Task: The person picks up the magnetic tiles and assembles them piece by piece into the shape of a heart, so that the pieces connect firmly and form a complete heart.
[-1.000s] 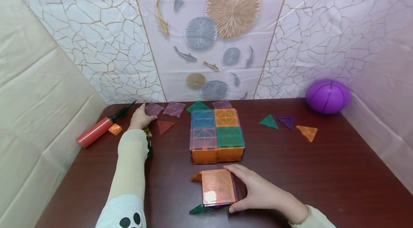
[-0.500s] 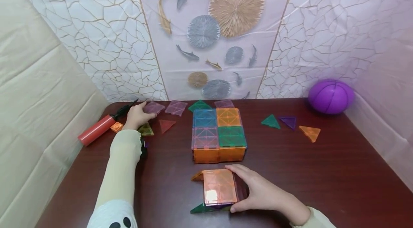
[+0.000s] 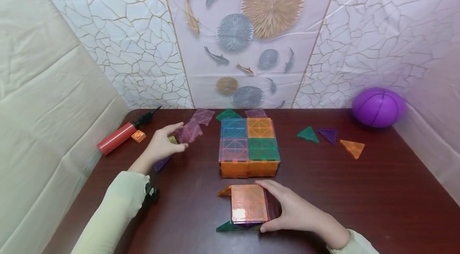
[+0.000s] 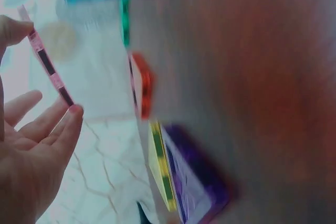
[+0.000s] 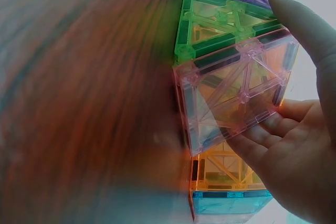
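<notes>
At the left of the table, my left hand pinches a translucent pink square magnetic tile by its edges. The left wrist view shows this tile nearly edge-on between thumb and fingertips, raised off the table. My right hand holds a small magnetic-tile structure at its right side, thumb at the near corner and fingers at the far one. An orange square tile forms its top. In the right wrist view, a pink square tile and a green triangle tile make up its sides.
Behind the structure stands a larger magnetic-tile box with a multicoloured top. A red hand pump lies left, by a small orange piece. A purple ball sits back right, near an orange triangle tile. Other loose tiles lie behind.
My left hand has picked up the pink square tile from the back left and drawn it right and nearer. The right hand keeps its hold on the small structure.
</notes>
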`<act>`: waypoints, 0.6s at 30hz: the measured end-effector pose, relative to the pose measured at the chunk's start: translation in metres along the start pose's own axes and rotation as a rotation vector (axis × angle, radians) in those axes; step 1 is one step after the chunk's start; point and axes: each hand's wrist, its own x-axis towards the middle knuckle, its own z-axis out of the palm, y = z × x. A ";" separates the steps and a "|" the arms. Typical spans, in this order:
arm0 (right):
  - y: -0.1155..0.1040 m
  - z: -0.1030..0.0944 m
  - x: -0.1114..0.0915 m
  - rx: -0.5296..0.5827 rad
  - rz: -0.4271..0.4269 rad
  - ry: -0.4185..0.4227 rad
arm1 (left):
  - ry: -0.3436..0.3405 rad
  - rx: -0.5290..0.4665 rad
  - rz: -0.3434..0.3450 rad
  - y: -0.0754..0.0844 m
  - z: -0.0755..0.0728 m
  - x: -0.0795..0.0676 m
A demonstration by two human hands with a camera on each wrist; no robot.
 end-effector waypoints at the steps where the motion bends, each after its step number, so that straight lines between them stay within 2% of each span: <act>1: 0.000 0.000 0.000 -0.003 -0.002 0.002 | -0.018 -0.005 0.016 0.004 0.002 -0.007; 4: 0.000 0.001 0.001 -0.011 -0.004 0.007 | -0.081 -0.027 0.077 0.018 0.009 -0.025; 8: 0.000 0.001 0.001 -0.013 -0.002 0.010 | -0.140 -0.016 0.192 0.037 0.019 -0.047; 11: -0.001 0.001 0.002 -0.010 0.000 0.009 | -0.203 0.013 0.247 0.046 0.028 -0.063; 14: -0.001 0.001 0.002 -0.007 0.003 0.004 | -0.273 0.035 0.264 0.052 0.040 -0.077; 18: 0.000 0.001 0.003 -0.007 -0.004 0.002 | -0.346 0.021 0.246 0.058 0.055 -0.092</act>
